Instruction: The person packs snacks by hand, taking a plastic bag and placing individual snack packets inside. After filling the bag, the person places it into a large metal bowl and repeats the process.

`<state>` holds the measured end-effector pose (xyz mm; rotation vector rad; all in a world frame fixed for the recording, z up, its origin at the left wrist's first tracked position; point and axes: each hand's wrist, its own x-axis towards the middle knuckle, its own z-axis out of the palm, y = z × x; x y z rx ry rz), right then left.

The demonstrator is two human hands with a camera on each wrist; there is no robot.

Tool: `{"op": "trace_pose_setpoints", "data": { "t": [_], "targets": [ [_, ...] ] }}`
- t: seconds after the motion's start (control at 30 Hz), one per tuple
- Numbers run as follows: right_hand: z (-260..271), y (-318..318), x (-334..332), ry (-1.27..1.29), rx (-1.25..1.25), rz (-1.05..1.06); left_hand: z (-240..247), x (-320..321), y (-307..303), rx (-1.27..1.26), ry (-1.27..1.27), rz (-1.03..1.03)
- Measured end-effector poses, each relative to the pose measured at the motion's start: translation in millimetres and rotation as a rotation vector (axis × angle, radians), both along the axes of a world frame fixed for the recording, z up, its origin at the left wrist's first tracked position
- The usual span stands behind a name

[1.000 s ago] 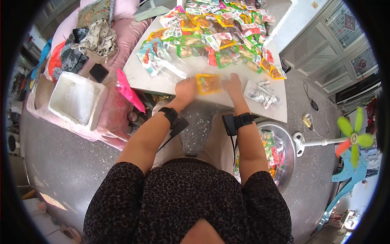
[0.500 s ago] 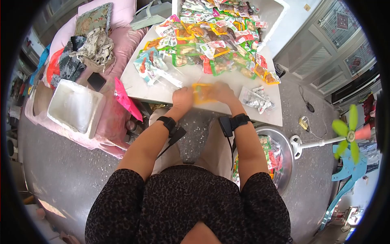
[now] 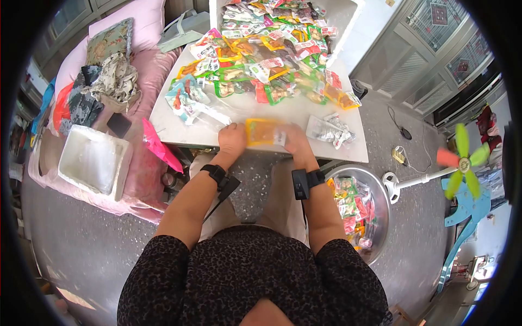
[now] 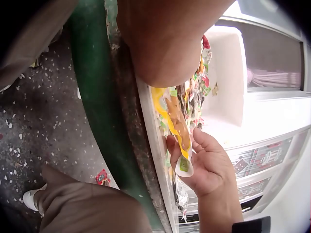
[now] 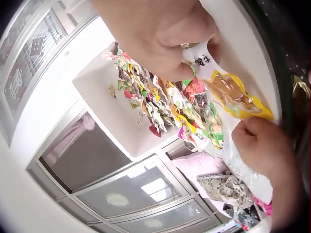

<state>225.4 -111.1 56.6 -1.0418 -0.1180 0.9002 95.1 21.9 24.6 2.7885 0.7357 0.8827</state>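
A yellow-edged snack packet (image 3: pixel 262 132) with brown food inside is stretched between both hands over the table's near edge. My left hand (image 3: pixel 232 138) pinches one end between thumb and curled fingers, clearest in the right wrist view, where the packet (image 5: pixel 235 94) shows its clear front. At the other end, the fingers and thumb of my right hand (image 3: pixel 296 140) pinch the white, printed end of the packet. In the left wrist view, my right hand (image 4: pixel 214 165) has its palm turned toward the camera, the white corner at its fingers. Motion blurs the packet's right side in the head view.
Many packets (image 3: pixel 253 70) lie heaped across the table (image 3: pixel 190 133), running into a white foam box (image 3: pixel 348 24). Silvery packets (image 3: pixel 329 130) lie right of my hands, clear wrappers (image 3: pixel 198 103) left. A metal basin (image 3: pixel 385 217) of packets stands below right; a white box (image 3: pixel 89 163) sits left.
The right hand has come in from beside the packet and now pinches its right end. The left hand keeps its hold. The head view has shifted, and the fan's blades have turned.
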Motion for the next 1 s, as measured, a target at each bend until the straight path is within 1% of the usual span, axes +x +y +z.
{"op": "trace_pose_setpoints", "data": {
  "t": [0.07, 0.17, 0.27, 0.37, 0.47, 0.57, 0.67, 0.77, 0.87, 0.97, 1.0],
  "targets": [
    [-15, -6, -3, 0.093, 0.059, 0.140, 1, 0, 0, -0.002, 0.002, -0.001],
    [-21, -10, -16, -0.126, -0.064, 0.117, 3, -1, 2, -0.073, 0.018, -0.038],
    [-19, -12, -13, -0.147, -0.035, 0.112, 15, -7, 0, -0.240, 0.059, -0.065],
    [-8, -13, -6, -0.113, 0.046, 0.213, 20, -11, -3, -0.322, 0.007, -0.111],
    [18, -18, -9, -0.156, -0.127, 0.201, 18, -13, -5, -0.317, 0.066, -0.092],
    [17, -18, -3, -0.142, -0.117, 0.174, 27, -17, -14, -0.315, 0.071, -0.105],
    [9, -15, 3, -0.185, -0.157, 0.105, 24, -15, -16, -0.318, 0.053, -0.088],
    [10, -18, 6, -0.214, -0.241, 0.159, 26, -12, -15, -0.358, 0.045, -0.069],
    [20, -24, 0, -0.148, -0.132, 0.245, 21, -10, -13, -0.473, 0.035, -0.020],
    [2, -24, 9, -0.143, -0.113, 0.267, 19, -13, -15, -0.426, 0.012, -0.072],
    [5, -25, 8, -0.151, -0.130, 0.257, 19, -14, -16, -0.421, 0.013, -0.085]
  ]
}}
